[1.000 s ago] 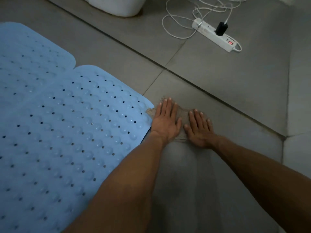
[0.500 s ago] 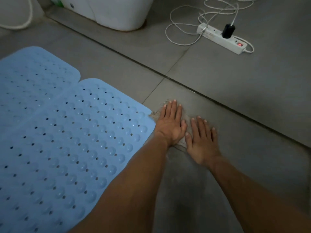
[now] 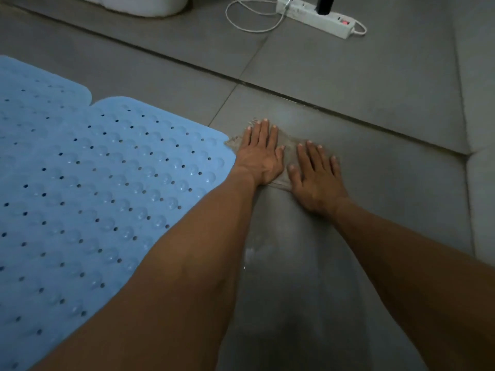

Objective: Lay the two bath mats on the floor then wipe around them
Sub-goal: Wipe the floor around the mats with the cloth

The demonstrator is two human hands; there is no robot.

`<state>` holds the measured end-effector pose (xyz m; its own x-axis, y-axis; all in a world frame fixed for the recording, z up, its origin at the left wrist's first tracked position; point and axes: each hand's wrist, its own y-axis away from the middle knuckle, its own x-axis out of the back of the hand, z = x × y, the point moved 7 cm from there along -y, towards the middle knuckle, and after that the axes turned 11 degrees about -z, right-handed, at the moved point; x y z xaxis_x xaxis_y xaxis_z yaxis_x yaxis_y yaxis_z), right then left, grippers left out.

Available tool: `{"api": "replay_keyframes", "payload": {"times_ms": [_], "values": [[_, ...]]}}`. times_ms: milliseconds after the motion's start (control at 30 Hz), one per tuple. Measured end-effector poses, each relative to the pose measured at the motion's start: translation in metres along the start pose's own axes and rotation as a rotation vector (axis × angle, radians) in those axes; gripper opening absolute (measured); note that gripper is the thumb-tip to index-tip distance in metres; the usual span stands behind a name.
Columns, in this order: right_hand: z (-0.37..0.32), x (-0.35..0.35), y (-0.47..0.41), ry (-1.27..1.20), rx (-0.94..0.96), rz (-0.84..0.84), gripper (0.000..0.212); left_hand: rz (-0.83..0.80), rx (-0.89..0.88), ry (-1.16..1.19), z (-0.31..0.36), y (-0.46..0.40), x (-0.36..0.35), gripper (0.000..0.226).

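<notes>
Left hand [image 3: 259, 153] and right hand [image 3: 316, 174], fingers straight, press 1 tan cloth [image 3: 288, 152] flat on the floor [image 3: 375, 103] (damp-looking), beside 2 blue bath mats [image 3: 112, 167].

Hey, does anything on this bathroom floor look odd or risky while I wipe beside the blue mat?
Yes: a power strip with a lit red switch and a plug in it lies on the floor tiles, and the tile behind the cloth looks wet. Both hands press the cloth flat.
</notes>
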<state>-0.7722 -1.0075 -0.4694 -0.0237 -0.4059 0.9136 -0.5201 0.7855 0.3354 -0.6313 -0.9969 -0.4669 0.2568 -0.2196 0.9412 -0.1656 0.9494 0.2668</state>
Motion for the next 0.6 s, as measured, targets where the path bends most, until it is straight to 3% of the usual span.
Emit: {"api": "replay_keyframes", "payload": {"times_ms": [300, 600], "values": [[-0.004, -0.030, 0.080, 0.009, -0.063, 0.010, 0.062, 0.031, -0.026, -0.018, 0.016, 0.085, -0.031, 0.062], [-0.055, -0.084, 0.182, -0.022, -0.109, 0.025, 0.065, 0.000, -0.092, -0.041, -0.007, 0.200, -0.061, 0.061]]}}
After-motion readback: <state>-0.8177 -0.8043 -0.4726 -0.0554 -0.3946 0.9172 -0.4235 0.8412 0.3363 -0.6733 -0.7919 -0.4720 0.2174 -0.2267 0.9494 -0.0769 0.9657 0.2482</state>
